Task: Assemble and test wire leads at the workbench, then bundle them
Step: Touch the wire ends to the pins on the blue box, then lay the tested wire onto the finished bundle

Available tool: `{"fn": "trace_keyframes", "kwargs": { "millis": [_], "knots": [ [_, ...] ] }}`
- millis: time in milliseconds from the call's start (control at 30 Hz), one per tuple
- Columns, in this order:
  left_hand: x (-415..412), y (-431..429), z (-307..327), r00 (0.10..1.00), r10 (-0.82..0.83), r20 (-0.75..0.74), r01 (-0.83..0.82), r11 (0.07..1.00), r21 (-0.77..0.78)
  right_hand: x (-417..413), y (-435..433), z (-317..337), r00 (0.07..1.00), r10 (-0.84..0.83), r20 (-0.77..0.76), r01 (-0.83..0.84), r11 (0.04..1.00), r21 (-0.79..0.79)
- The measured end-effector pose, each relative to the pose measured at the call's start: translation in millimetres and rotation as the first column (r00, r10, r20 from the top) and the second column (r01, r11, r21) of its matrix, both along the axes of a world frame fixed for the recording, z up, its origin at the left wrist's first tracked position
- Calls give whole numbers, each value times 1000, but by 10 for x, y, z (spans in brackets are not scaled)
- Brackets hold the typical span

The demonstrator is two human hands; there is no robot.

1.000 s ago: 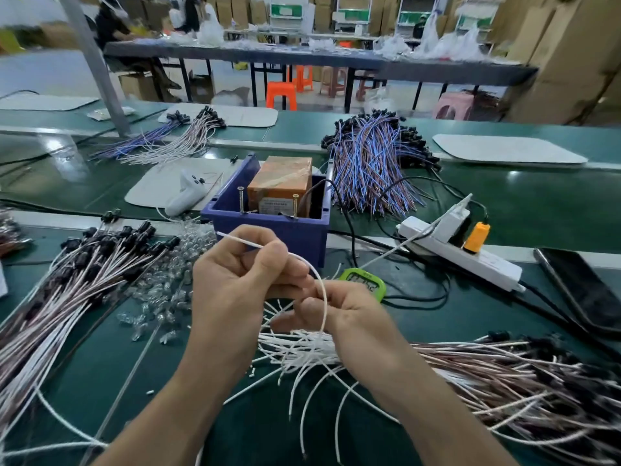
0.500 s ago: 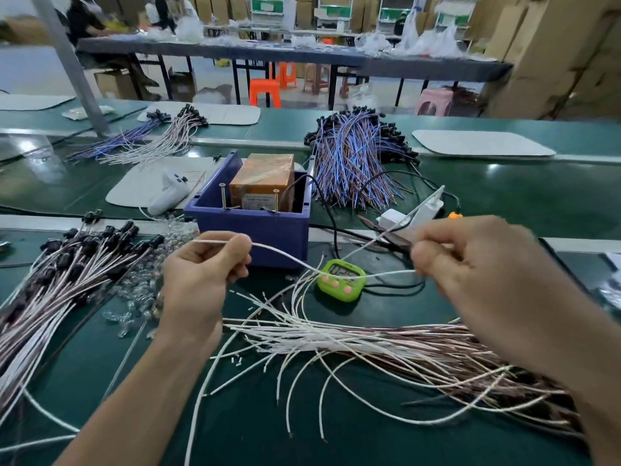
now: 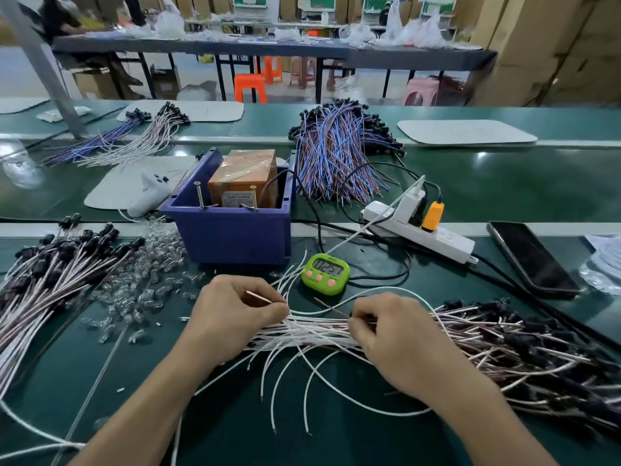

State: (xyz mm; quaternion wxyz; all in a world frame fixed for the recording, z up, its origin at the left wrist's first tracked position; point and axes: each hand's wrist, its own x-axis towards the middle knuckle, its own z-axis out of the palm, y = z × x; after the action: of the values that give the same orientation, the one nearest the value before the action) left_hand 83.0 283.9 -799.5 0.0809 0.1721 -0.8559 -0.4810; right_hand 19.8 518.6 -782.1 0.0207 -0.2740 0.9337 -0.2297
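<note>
White wire leads [image 3: 316, 331] lie fanned across the near middle of the green bench [image 3: 353, 442]. The left hand [image 3: 232, 317] pinches one lead near its bare tip, and the right hand [image 3: 393, 338] pinches strands in the pile. A green timer [image 3: 325, 274] sits just beyond, with a blue bin [image 3: 235, 230] farther left.

Timer [image 3: 325, 273] right of bin [image 3: 232, 230], power strip [image 3: 418, 230] further right, box [image 3: 243, 176] in bin

White and pink wire leads [image 3: 453, 334] with black end caps lie fanned across the near green bench.
</note>
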Motion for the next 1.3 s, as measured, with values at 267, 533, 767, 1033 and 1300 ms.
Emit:
{"fn": "trace_keyframes", "kwargs": {
  "millis": [267,533,767,1033,1300],
  "knots": [
    [-5,-113,23,993,91,-76,-71,969,237,-31,76,-217,999,7,43,4,966,-259],
    [16,-82,87,981,115,-158,-8,831,556,-45,114,-252,999,-42,0,40,958,-284],
    [33,-174,129,965,103,-243,90,738,669,-68,112,-257,993,-100,-70,95,993,-65],
    [14,-216,61,960,203,-192,-74,848,525,-86,259,-111,983,-111,-144,66,955,-289],
    [54,-77,75,845,394,-362,-433,901,-30,49,386,77,999,-14,32,21,975,-220]
  ]
}}
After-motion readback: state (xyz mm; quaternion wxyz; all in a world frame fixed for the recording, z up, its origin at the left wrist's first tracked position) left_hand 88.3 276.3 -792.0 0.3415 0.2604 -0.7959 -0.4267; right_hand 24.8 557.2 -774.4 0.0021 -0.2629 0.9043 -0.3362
